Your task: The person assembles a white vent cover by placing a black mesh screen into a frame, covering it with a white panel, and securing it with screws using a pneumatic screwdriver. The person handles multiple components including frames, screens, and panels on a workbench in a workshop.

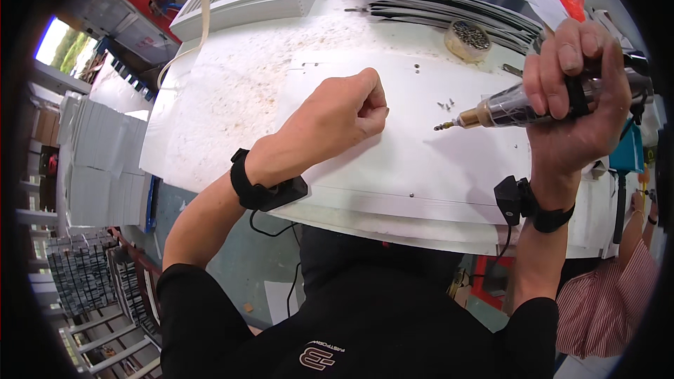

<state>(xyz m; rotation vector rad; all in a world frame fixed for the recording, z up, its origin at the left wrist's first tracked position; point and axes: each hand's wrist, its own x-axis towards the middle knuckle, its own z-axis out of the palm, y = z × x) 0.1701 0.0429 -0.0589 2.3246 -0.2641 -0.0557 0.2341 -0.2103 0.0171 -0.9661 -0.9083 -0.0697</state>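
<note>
My right hand (586, 91) is wrapped round a power screwdriver (507, 107), held above the table with its bit pointing left. Below the bit lies a flat white panel (428, 161) with a few screws set near its edges. Several small loose screws (446, 105) rest on it, just beyond the bit's tip. Over the panel's left part, my left hand (333, 118) is closed, its fingers curled and thumb pressed in; whatever they hold is hidden. Both wrists wear black straps with small devices.
A round tub (455, 50) of screws stands at the back, before a stack of dark sheets (404, 10). A white louvred frame (309, 0) is at the back left, near a hanging pale hose (204, 7). White boards (105, 161) are piled far left. Another person's striped garment (604, 309) shows at right.
</note>
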